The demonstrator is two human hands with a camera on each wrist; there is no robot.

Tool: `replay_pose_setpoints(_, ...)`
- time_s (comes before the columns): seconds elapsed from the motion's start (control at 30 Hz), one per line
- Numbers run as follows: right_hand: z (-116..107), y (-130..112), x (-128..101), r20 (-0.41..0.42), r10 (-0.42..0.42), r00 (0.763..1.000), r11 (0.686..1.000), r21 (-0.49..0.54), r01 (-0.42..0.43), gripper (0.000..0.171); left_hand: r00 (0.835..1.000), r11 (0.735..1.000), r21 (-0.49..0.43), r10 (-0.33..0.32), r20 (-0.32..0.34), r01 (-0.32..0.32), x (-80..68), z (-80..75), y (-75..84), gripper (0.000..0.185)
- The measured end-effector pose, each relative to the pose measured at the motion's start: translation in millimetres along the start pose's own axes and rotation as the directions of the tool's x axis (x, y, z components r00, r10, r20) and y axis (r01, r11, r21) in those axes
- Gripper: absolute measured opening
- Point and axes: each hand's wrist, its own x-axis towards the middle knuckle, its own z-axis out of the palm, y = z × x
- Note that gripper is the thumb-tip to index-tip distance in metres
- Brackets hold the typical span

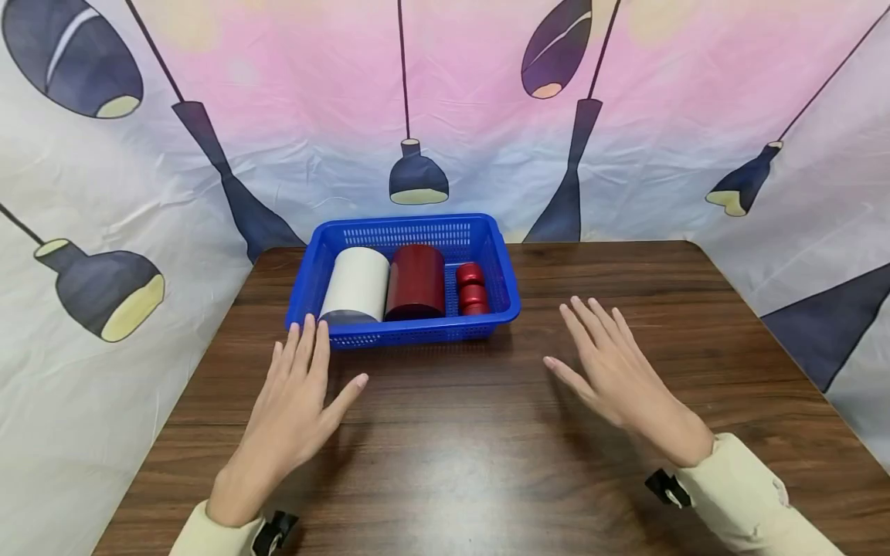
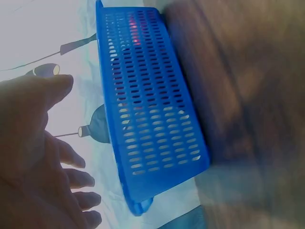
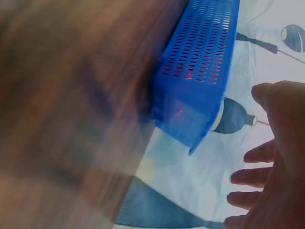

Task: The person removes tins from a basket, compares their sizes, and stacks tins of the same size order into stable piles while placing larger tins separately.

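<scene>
The left hand [image 1: 292, 401] is over the wooden table [image 1: 452, 432] with fingers straight and spread, and the fingertips are just beside the front left corner of the blue basket [image 1: 417, 330]. In the basket lie a white cylinder [image 1: 356, 284], a dark red cylinder [image 1: 416, 282] and two small red pieces [image 1: 472, 289]. The right hand [image 1: 615, 371] is also flat with spread fingers, holding nothing, to the right of the basket and apart from it.

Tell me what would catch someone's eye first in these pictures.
The bright blue basket at the far middle of the dark wooden table, holding a white cylinder, a dark red cylinder and a small red piece. Next, the left hand and right hand, open with spread fingers, before it.
</scene>
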Motion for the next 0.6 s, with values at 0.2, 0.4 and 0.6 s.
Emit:
replay_pose_setpoints(0.2, -5, -4, 31, -0.022, -0.068, 0.997, 0.997, 0.023, 0.069, 0.074, 1.0, 1.0, 0.019, 0.025, -0.002, -0.025, 19.0, -12.4, -5.2, 0.094)
replay_pose_setpoints(0.4, -9, -13, 64, 0.004, -0.1, 0.995, 0.992, 0.071, 0.1, 0.073, 0.999, 0.999, 0.026, 0.047, 0.003, -0.047, 41.6, -20.4, -9.3, 0.098)
replay_pose_setpoints(0.6, -9, -25, 100, 0.104, -0.057, 0.993, 0.991, 0.124, 0.044, 0.074, 0.999, 0.999, 0.03, 0.036, 0.027, -0.037, 64.2, -26.0, -14.7, 0.102)
